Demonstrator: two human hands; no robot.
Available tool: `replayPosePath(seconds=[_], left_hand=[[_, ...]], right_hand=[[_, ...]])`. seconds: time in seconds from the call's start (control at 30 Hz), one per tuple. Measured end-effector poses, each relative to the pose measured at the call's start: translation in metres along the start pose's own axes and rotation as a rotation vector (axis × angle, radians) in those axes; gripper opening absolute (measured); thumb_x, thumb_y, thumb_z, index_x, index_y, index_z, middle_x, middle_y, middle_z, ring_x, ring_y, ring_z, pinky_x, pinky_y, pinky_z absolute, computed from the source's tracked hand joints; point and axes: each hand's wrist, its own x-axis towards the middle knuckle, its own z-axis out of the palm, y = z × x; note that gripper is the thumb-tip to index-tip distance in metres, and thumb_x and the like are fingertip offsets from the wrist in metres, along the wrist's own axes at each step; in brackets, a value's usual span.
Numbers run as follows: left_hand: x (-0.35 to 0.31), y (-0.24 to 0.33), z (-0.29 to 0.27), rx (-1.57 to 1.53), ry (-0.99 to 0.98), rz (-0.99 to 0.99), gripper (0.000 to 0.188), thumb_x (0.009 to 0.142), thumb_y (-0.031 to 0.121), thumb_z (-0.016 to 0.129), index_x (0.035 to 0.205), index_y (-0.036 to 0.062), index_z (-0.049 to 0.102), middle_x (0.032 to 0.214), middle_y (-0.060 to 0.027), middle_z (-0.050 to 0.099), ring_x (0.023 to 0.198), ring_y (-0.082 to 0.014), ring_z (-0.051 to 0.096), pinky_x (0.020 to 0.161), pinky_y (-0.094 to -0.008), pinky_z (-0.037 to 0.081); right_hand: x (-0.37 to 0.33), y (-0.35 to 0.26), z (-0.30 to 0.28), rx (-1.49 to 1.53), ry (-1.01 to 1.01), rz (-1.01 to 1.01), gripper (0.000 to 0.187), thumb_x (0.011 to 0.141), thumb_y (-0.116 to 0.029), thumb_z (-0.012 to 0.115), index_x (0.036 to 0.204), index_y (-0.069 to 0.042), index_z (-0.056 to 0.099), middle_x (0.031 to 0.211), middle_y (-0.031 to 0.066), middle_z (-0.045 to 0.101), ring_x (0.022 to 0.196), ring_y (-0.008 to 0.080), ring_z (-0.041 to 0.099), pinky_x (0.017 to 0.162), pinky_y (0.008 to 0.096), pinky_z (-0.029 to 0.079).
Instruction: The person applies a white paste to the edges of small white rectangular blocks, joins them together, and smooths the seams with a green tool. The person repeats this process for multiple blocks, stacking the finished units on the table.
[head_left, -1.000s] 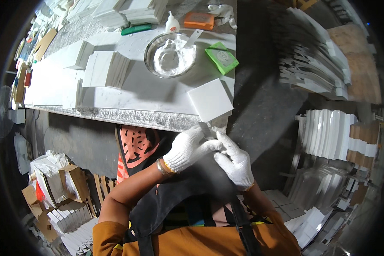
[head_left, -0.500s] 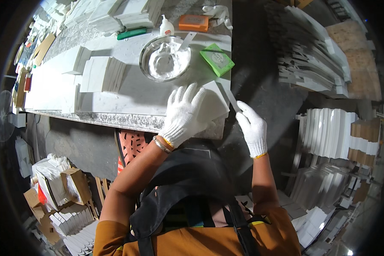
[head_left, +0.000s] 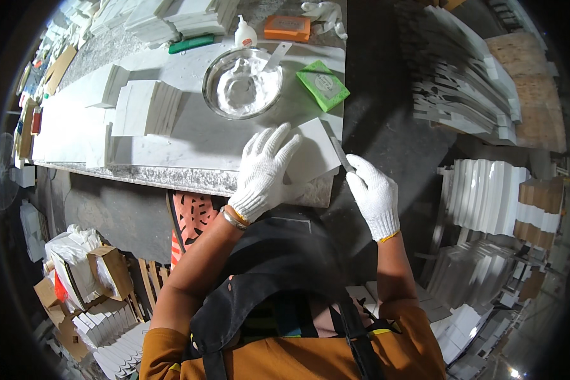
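Note:
My left hand (head_left: 264,166), in a white knit glove, lies with its fingers stretched out along the left side of a white tile (head_left: 315,149) at the table's front right corner. Closed in my gloved right hand (head_left: 373,195) is a narrow, flat grey strip-like tool (head_left: 340,154). It is held against or just beside the tile's right edge; its exact kind cannot be made out. Beyond my left hand stands a clear bowl (head_left: 207,95) of white paste, with a flat metal spatula (head_left: 277,56) resting in it. A green box (head_left: 323,86) lies right of the bowl.
White tile stacks (head_left: 147,107) stand on the table (head_left: 190,149) at left. Behind the bowl are a white bottle (head_left: 245,34), an orange box (head_left: 287,28), a green bar (head_left: 191,44) and spare gloves (head_left: 325,18). More slabs (head_left: 487,196) stand at right, cartons (head_left: 111,272) at lower left.
My right hand and the strip have shifted slightly down along the tile's right edge. My left hand stays on the tile. The whole view has shifted a little.

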Motion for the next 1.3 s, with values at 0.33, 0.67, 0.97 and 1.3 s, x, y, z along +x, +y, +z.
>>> replayPosePath(seconds=[0.33,0.67,0.97,1.3], left_hand=[[0.001,0.000,-0.001,-0.021,0.020,0.002,0.083,0.062,0.033,0.084,0.134,0.0069,0.054,0.144,-0.0194,0.046,0.132,-0.0399,0.043,0.110,-0.0516,0.034],[0.002,0.001,0.001,-0.028,0.055,0.016,0.082,0.061,0.038,0.085,0.132,0.0073,0.056,0.143,-0.0187,0.048,0.131,-0.0395,0.044,0.108,-0.0517,0.036],[0.001,-0.001,0.003,-0.018,0.047,0.011,0.082,0.063,0.040,0.084,0.133,0.0068,0.056,0.144,-0.0194,0.047,0.132,-0.0398,0.043,0.109,-0.0521,0.035],[0.000,-0.002,0.001,-0.023,0.015,0.007,0.084,0.064,0.045,0.084,0.133,0.0068,0.055,0.145,-0.0205,0.045,0.133,-0.0407,0.043,0.110,-0.0537,0.034]], right_hand=[[0.000,0.007,0.002,-0.038,0.003,-0.112,0.027,0.088,-0.010,0.068,0.115,-0.008,0.070,0.104,0.0140,0.073,0.090,0.0312,0.071,0.078,0.0361,0.058],[0.003,0.007,0.011,-0.027,0.010,-0.114,0.028,0.086,-0.006,0.069,0.114,-0.006,0.070,0.104,0.0141,0.073,0.092,0.0291,0.072,0.080,0.0347,0.057],[0.009,0.008,0.007,-0.013,-0.008,-0.067,0.028,0.086,-0.008,0.070,0.114,-0.005,0.070,0.106,0.0148,0.073,0.094,0.0290,0.072,0.081,0.0345,0.057],[0.009,0.002,-0.002,-0.044,-0.049,-0.123,0.029,0.086,-0.009,0.069,0.115,-0.007,0.069,0.104,0.0142,0.072,0.092,0.0301,0.071,0.078,0.0360,0.058]])
